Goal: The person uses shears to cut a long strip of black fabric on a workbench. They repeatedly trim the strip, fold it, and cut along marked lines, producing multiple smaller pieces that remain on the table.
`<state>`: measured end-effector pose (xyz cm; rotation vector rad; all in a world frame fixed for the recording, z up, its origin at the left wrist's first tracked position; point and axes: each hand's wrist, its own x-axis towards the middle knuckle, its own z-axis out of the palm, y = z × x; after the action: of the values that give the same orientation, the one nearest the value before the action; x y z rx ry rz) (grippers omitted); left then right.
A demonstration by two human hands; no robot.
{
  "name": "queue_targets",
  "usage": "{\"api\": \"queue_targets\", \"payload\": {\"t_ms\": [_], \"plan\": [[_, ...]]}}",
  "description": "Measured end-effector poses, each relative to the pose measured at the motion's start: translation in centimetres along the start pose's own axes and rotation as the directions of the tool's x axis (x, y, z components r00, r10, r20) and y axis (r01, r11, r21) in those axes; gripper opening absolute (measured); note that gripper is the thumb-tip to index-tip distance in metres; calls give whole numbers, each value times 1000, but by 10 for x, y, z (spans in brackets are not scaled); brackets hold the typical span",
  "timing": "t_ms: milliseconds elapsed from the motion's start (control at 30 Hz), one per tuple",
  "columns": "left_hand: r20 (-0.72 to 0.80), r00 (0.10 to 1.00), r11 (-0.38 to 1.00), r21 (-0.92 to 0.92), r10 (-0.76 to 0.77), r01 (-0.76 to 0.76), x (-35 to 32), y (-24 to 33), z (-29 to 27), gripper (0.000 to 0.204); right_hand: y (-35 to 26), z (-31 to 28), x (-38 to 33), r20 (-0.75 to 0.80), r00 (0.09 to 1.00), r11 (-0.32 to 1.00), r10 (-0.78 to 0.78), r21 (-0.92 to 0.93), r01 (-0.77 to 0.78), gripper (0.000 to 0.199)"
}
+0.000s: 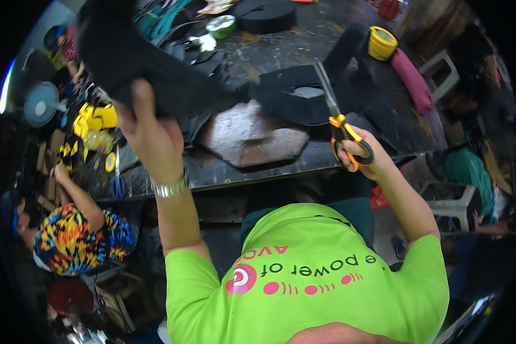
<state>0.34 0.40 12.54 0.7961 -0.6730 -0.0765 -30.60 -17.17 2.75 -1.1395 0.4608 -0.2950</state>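
So the person's left hand (152, 135) is raised up around 10 o'clock in the view, fingers and thumb clamped on a big piece of black fabric (137, 57) that stretches from the hand up and off toward 11 o'clock. Its long axis runs diagonally, upper left down to about the middle of the workbench (258, 166), where its lower end hangs over a grey stone-like slab (252, 137).

The right hand (364, 152) sits at roughly 3 o'clock from the slab, fingers curled through the orange loops of a pair of scissors (335, 109). The blades point up toward 12 o'clock and look shut or very nearly so, hard to say for sure. They're well apart from the fabric's held end; the nearest bit of that fabric lies toward 9 o'clock from the blade tips, so the left hand is plainly the one on the material while the right hand only has the tool.

Other stuff on the bench: a yellow tape roll (382, 43) at 1 o'clock, a green tape roll (221, 26) near 12, more black pieces. Another person in a multicoloured shirt (77, 232) sits low at 8 o'clock.
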Motion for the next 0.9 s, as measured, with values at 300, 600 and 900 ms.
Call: {"api": "queue_targets", "payload": {"t_ms": [300, 600, 900], "plan": [[-433, 745, 802, -554, -507, 224, 79, -97, -78, 36, 30, 9, -11, -33, 995, 992, 94, 83, -91, 56], [-34, 864, 629, -700, -503, 338, 70, -109, -121, 49, 53, 5, -13, -64, 980, 982, 188, 35, -186, 25], [524, 849, 737, 603, -75, -307, 36, -50, -34, 51, 53, -3, -29, -104, 983, 988, 152, 10, -152, 25]]}}
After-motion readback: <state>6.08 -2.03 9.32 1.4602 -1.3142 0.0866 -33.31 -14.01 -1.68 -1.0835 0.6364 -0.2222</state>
